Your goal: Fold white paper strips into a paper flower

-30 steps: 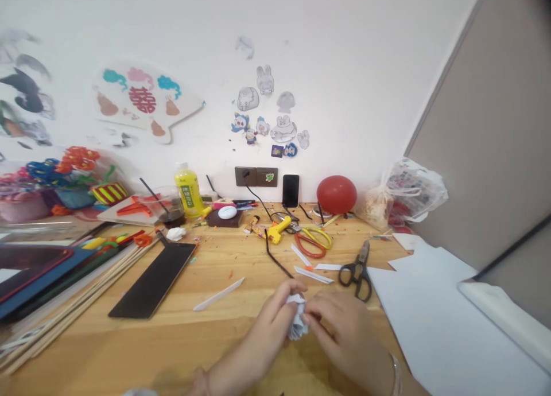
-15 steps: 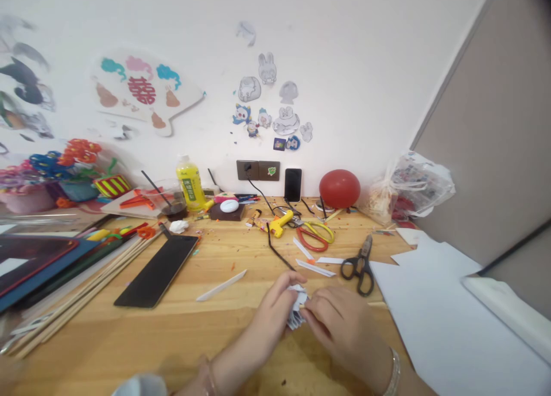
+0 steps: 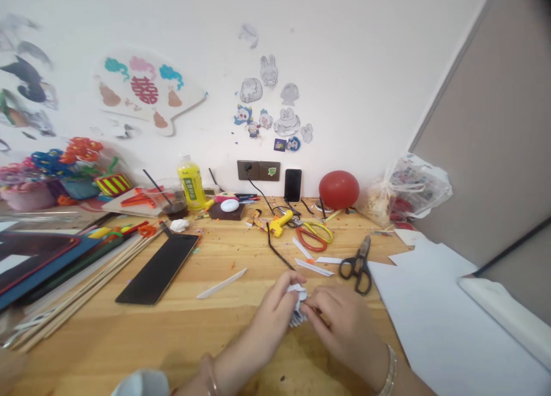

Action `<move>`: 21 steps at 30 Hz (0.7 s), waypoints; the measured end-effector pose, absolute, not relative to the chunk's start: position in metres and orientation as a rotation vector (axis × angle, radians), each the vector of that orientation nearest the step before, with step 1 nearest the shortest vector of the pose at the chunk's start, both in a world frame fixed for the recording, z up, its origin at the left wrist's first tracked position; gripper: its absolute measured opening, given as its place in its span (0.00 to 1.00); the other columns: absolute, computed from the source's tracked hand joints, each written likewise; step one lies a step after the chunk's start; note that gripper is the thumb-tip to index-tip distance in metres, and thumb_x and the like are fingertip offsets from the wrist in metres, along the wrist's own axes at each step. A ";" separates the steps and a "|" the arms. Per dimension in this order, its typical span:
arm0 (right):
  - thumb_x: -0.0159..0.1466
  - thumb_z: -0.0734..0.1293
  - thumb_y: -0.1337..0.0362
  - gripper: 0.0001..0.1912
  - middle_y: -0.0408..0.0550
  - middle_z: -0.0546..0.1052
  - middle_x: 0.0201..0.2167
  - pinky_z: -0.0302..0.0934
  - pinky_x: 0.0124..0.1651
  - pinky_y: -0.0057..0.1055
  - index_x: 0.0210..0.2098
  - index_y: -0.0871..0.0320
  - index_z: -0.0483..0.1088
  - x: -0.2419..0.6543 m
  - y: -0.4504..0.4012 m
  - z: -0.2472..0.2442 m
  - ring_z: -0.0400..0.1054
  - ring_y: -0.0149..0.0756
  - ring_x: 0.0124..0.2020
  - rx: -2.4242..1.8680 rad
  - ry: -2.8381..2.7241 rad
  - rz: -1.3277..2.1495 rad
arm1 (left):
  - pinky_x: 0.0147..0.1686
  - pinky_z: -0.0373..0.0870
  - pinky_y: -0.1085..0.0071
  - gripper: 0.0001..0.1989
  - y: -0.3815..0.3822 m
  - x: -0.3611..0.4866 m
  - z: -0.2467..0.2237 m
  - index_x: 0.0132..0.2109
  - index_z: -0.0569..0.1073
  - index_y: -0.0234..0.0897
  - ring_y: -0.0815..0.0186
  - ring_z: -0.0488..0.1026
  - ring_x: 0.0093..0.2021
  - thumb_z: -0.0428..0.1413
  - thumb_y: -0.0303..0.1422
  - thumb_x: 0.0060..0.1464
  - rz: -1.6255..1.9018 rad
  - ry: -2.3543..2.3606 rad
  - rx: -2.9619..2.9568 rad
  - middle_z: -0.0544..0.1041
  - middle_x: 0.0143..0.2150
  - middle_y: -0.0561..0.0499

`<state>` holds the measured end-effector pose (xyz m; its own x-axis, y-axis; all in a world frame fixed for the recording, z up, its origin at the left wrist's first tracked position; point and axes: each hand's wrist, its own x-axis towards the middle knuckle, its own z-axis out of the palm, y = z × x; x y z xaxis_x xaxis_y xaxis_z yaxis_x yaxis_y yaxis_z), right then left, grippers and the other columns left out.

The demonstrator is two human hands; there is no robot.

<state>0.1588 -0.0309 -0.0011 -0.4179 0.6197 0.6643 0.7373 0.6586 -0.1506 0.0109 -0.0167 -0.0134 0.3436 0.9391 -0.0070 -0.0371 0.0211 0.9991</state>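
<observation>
Between my hands, low over the table's front middle, is a small white piece of folded paper (image 3: 298,317) with dark edges or slits along its folds. My left hand (image 3: 275,304) is closed around its left side, thumb on top. My right hand (image 3: 340,318) pinches at its right edge with thumb and fingertips; the exact spot gripped is covered by the fingers. Just beyond my hands lie a black bent strip (image 3: 275,248), several white paper strips (image 3: 314,267) and black-handled scissors (image 3: 358,268). A longer paper strip (image 3: 221,283) rests to the left.
White paper sheets (image 3: 434,304) cover the right side. A black tablet-like slab (image 3: 159,268) and wooden sticks (image 3: 86,290) lie left. Farther back are a yellow glue gun (image 3: 282,222), red-and-yellow-handled scissors (image 3: 312,241), a red balloon (image 3: 339,190), a yellow bottle (image 3: 190,182) and a phone (image 3: 293,185).
The right fingers have shifted slightly at the paper's edge, and the paper has turned a little. Both hands keep their place; the view has moved slightly.
</observation>
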 end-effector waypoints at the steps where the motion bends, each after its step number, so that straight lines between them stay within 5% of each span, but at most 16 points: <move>1: 0.65 0.55 0.63 0.17 0.43 0.69 0.18 0.49 0.24 0.28 0.22 0.58 0.64 0.159 -0.031 -0.001 0.62 0.30 0.20 -1.065 -2.162 -0.179 | 0.36 0.61 0.73 0.09 -0.017 0.011 -0.013 0.41 0.64 0.39 0.68 0.63 0.33 0.43 0.31 0.54 0.956 0.935 1.345 0.65 0.31 0.55; 9: 0.63 0.59 0.63 0.08 0.42 0.73 0.21 0.50 0.27 0.27 0.30 0.57 0.67 0.161 -0.031 0.002 0.66 0.32 0.23 -1.162 -2.138 0.051 | 0.40 0.60 0.72 0.10 -0.020 0.009 -0.005 0.43 0.64 0.39 0.65 0.64 0.39 0.42 0.30 0.55 0.964 0.938 1.517 0.68 0.37 0.52; 21: 0.67 0.53 0.63 0.17 0.44 0.72 0.18 0.50 0.26 0.28 0.28 0.58 0.68 0.162 -0.030 0.005 0.65 0.32 0.21 -1.115 -2.189 -0.173 | 0.43 0.60 0.72 0.09 -0.021 0.008 -0.004 0.42 0.65 0.40 0.65 0.65 0.42 0.42 0.31 0.56 0.929 0.976 1.577 0.69 0.39 0.52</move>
